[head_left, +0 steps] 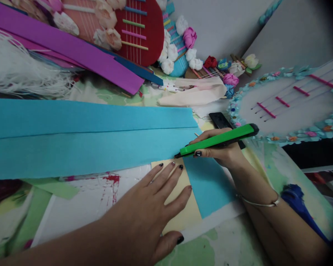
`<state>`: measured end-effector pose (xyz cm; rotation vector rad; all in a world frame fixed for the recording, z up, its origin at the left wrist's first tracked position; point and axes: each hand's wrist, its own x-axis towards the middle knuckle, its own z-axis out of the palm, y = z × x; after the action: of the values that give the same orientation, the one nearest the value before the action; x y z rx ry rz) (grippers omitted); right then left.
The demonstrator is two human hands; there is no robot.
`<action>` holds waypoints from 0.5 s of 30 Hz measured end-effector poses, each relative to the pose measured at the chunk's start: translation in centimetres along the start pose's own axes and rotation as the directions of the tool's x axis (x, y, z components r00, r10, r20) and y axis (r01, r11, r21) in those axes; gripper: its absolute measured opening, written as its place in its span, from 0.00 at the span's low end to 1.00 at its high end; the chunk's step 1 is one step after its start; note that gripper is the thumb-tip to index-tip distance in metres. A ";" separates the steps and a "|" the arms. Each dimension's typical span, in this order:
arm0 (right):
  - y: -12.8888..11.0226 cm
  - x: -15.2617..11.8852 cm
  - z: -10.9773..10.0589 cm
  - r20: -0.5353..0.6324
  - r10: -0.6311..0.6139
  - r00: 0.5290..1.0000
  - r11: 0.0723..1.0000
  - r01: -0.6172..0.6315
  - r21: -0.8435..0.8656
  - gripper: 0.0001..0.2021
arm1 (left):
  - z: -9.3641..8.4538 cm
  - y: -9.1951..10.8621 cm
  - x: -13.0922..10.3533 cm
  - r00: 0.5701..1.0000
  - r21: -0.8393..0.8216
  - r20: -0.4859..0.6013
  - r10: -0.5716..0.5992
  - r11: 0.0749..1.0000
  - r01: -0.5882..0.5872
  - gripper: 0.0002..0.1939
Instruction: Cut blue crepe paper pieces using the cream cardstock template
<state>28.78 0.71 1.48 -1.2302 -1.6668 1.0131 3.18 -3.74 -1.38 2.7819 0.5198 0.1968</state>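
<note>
My right hand [224,147] grips a green box cutter [219,139], its tip pointing down-left at the upper right corner of a cream card [191,210]. Spread flat over that card is my left hand [166,199], with fingertips near its top edge. Under the card's right side shows light blue sheet material [211,184]. It joins a long blue strip [86,147] with a lengthwise crease or overlap, running off to the left. Whether the blade touches the blue sheet I cannot tell.
Blue-handled scissors [296,199] lie right of my forearm, and a dark phone [219,120] lies behind my right hand. Purple sheets [72,44], white string [24,66] and a red stringed craft piece [144,33] stand at the back. A flower-edged panel [288,107] leans at right.
</note>
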 end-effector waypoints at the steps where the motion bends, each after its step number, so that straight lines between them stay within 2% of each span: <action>1: 0.0 0.0 0.0 -0.001 0.002 1.000 1.000 -0.002 -0.004 0.10 | 0.0 0.0 0.0 1.000 0.000 -0.003 0.000 1.000 0.000 0.32; 7: 0.0 0.0 -0.3 0.039 -0.023 0.999 0.999 0.023 -0.022 0.11 | -0.1 0.1 0.1 1.000 0.003 0.016 -0.007 1.000 0.007 0.34; 11: -0.1 0.0 -0.5 0.012 -0.014 1.000 1.000 0.014 -0.005 0.11 | -0.1 0.2 0.2 0.999 0.008 0.028 -0.015 1.000 0.015 0.34; 15: -0.4 0.0 -0.4 -0.014 0.004 1.000 1.000 -0.004 -0.001 0.10 | 0.0 0.0 0.1 1.000 0.002 -0.012 -0.009 1.000 0.009 0.32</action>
<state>29.04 0.68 1.95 -1.2391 -1.6546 1.0046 3.29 -3.74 -1.41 2.7815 0.5358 0.2112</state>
